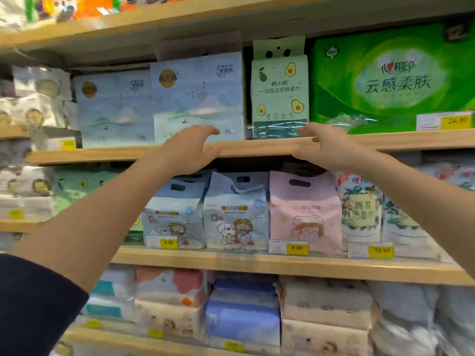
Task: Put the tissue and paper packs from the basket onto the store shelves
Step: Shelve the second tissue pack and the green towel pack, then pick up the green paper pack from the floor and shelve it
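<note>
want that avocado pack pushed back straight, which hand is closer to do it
Right. The right hand sits at the shelf edge directly below the avocado pack, fingers open. The left hand is in front of the blue landscape pack.

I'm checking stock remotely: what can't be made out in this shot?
- Basket: outside the head view.
- Yellow price tag beside the green pack: digits blurred.
- Bottom-shelf packs: print blurred.
- Left hand, right hand: palms hidden; neither holds a pack.
</note>
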